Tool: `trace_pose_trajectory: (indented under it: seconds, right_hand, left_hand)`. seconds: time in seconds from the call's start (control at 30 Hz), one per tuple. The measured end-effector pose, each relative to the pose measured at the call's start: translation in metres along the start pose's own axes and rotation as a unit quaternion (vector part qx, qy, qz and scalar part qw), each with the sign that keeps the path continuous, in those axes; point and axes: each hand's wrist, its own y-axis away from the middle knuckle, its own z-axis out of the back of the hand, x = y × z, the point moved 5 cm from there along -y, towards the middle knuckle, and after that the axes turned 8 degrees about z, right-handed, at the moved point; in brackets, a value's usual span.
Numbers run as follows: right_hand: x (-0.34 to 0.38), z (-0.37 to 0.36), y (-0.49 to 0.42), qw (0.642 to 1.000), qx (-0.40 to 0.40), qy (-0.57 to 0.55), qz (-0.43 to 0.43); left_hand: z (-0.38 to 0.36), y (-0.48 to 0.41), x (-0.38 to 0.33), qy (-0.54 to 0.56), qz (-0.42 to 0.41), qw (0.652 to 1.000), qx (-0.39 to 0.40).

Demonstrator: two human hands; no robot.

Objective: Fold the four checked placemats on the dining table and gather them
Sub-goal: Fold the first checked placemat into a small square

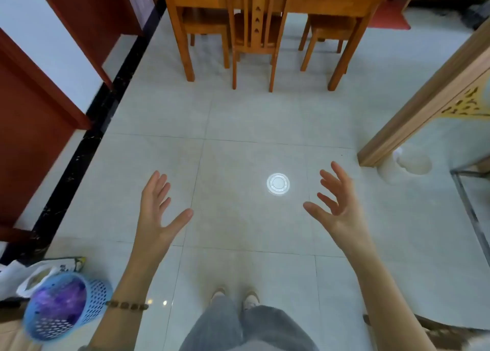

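I hold my left hand [156, 212] and my right hand [336, 204] out in front of me, both empty, fingers spread wide and palms turned partly toward each other, hovering over the pale glossy floor tiles [238, 117]. A round white ceiling-light reflection [278, 184] shines on the tile between them.

The orange-brown wooden dining table [331, 3] stands well ahead at the top of my view, with a slatted wooden chair [256, 32] pushed in at its near side. Only a sliver of the tabletop shows, so I cannot see the four checked placemats from here; I judge they lie on the top, out of frame, and none is folded or gathered by anything I can see.

I expect woven or cloth placemats to be light, soft and floppy, so they should fold easily but sag if lifted by one point. I would pinch two neighbouring corners, one in each hand, carry that edge over to the opposite edge, then press the crease flat on the table.

A blue perforated plastic basket [66, 305] sits low at my left, beside white plastic bags [16, 276].
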Motion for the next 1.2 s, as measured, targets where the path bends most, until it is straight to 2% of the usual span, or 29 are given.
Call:
trace_pose_trajectory:
  seconds: [0.43, 0.93, 1.2]
  right_hand:
    - [-0.019, -0.001, -0.093, 0.999, 0.027, -0.013, -0.031]
    - [-0.018, -0.046, -0.335, 1.0, -0.015, 0.001, -0.005]
    - [-0.028, -0.057, -0.451, 1.0, -0.023, 0.009, -0.012]
  left_hand:
    - [-0.04, -0.088, -0.018, -0.016, 0.001, 1.0, -0.004]
    - [-0.052, -0.341, -0.082, -0.014, -0.044, 0.998, 0.039]
    - [-0.081, -0.459, -0.103, -0.012, -0.04, 0.998, 0.055]
